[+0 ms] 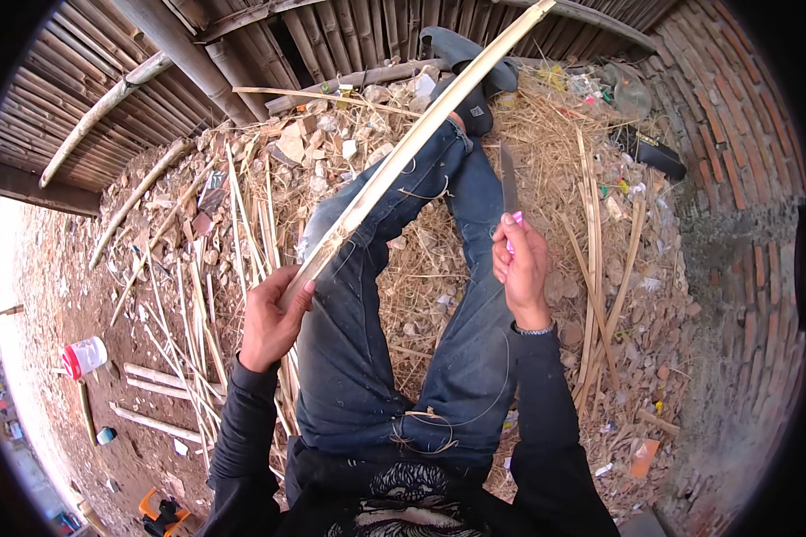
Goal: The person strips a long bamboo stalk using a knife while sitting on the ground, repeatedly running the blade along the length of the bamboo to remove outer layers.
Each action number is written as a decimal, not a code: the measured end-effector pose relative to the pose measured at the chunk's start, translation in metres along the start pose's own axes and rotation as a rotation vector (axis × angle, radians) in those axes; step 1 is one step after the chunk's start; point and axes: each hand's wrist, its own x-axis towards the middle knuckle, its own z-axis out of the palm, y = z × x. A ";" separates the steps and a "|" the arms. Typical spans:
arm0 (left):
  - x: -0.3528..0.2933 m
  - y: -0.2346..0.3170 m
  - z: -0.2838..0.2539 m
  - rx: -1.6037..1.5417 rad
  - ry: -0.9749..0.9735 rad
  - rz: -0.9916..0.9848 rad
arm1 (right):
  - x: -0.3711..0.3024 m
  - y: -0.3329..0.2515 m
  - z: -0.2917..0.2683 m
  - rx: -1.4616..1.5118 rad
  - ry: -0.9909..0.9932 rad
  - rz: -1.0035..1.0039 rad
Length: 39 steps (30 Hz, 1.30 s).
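Note:
My left hand (276, 315) is closed round the near end of a long, pale split bamboo strip (403, 154). From there the strip slants up and to the right over my left leg, its far end near the top of the view. In my right hand (523, 273) is a knife (509, 179), gripped by its pink handle, with the blade pointing away from me. Blade and strip are apart. Thin curled shavings (428, 431) lie on my jeans at the lap.
Several bamboo strips lie on the ground left of my legs (197, 313) and to the right (593, 268). A brick wall (734, 116) rises at the right, a bamboo wall (358, 36) at the back. Rubble (309, 148), straw, a black case (649, 152) and a red-white bucket (84, 357) are around.

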 end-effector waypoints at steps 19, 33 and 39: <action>-0.008 -0.016 0.034 0.106 -0.031 -0.023 | 0.032 0.027 0.059 -0.785 -0.005 -0.381; -0.009 -0.007 0.053 0.025 -0.159 -0.096 | -0.015 0.070 0.072 -0.888 -0.084 -0.335; -0.010 -0.009 0.058 0.025 -0.142 -0.079 | 0.040 0.043 0.047 -0.847 0.161 -0.317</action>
